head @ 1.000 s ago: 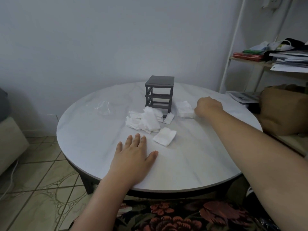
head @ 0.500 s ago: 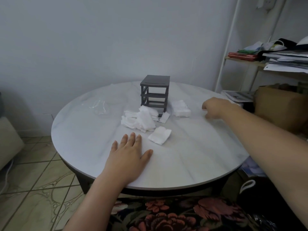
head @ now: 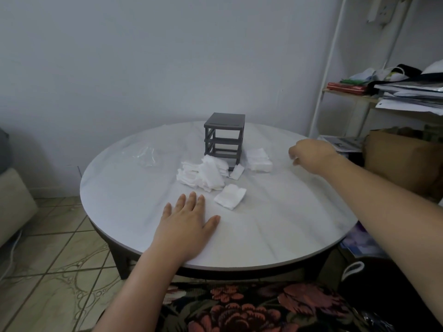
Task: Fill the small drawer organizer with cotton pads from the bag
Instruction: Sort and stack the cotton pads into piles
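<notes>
The round white desk (head: 263,236) carried everything, probably so that the work stayed within easy reach. The left hand (head: 189,226) lay flat on it near the front edge, its grip open and empty, likely to steady the person. The right hand (head: 311,155) hung over the desk to the right of the organizer, fingers curled under. Whether that grip held anything I could not tell.

The drawer organizer (head: 224,137) stood toward the back middle, a dark grey open frame whose slots showed no drawers. The cotton pads (head: 203,174) lay heaped against its front, white and square, seemingly tipped out for easy picking. A neater stack (head: 259,159) sat just beside its right side, and a small pile (head: 230,196) lay nearer the left hand. The clear bag (head: 146,155) lay crumpled, apart to the left, apparently emptied.
</notes>
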